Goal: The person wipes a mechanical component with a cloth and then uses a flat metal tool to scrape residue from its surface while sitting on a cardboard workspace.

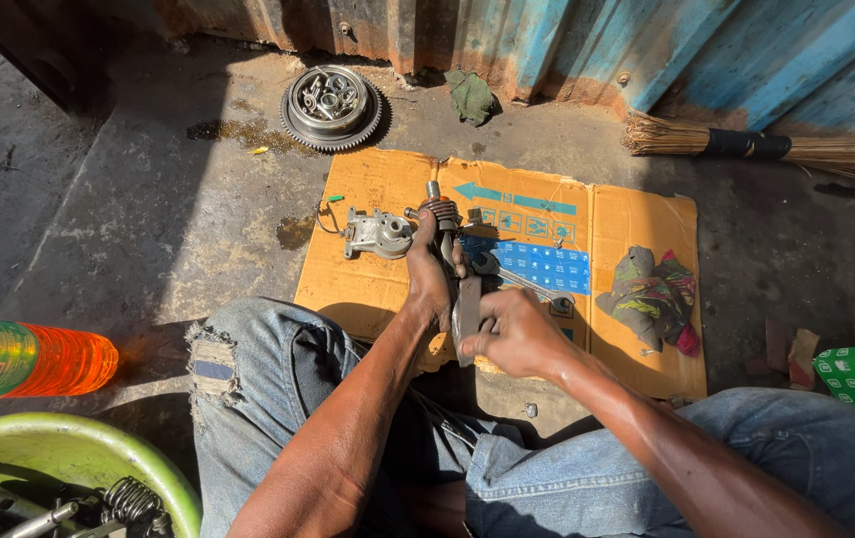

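The left hand [431,279] is closed around the upper part of a long metal shaft assembly [464,311], its thumb and fingers wrapped about the stem just below a ribbed, spring-like end [440,211] that sticks out toward twelve o'clock. The right hand [519,334] grips the lower, flatter end of the same piece from the three o'clock side, fingers curled over it and thumb pressed against its edge. Both hands meet over the middle of a flattened cardboard sheet [636,224] spread on the concrete floor [148,219].

Just at three o'clock of the left hand a ring spanner [522,282] lies on the cardboard, partly covered by the right hand. At nine o'clock of the left hand, close beside it, rests a small cast metal housing [377,234] with a thin wire running to a green-tipped end [333,200]. Well out at three o'clock a crumpled multicoloured rag [652,296] sits on the cardboard.

Farther off at eleven o'clock, a toothed clutch basket [331,107] holding loose small parts stands on the floor near the blue corrugated wall [646,50]. At two o'clock a straw broom [766,147] lies along the wall. At eight o'clock an orange bottle [29,356] lies on its side, and below it a green bowl [69,448] holds springs and metal parts. The person's knees in torn jeans [248,389] frame the hands at six o'clock.
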